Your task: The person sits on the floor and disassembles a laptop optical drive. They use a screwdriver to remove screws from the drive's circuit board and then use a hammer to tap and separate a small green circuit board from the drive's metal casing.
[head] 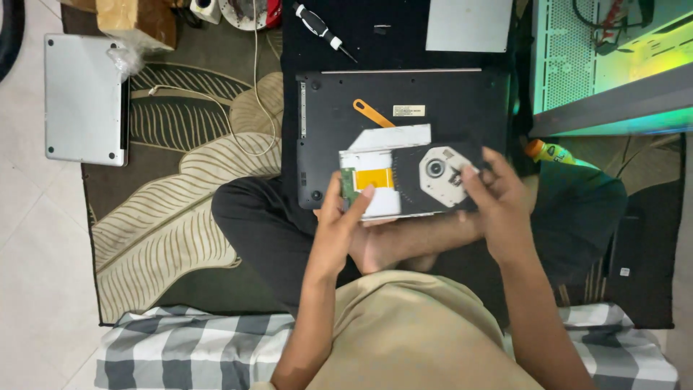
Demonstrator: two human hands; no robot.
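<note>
I hold a slim optical disc drive (404, 173) over my crossed legs, its underside up, showing a yellow flat cable, a white metal cover and a round spindle hub. My left hand (339, 231) grips its left end, thumb on the white cover. My right hand (498, 209) holds the right end, fingers by the hub. Behind it lies a black laptop (462, 101) turned bottom up, with an orange pry tool (373, 113) on it.
A screwdriver (323, 29) and a grey panel (469, 25) lie on a black mat beyond the laptop. A silver laptop (83, 97) rests at the left on a leaf-patterned rug. A lit computer case (613, 65) stands at the right, a bottle (548, 152) beside it.
</note>
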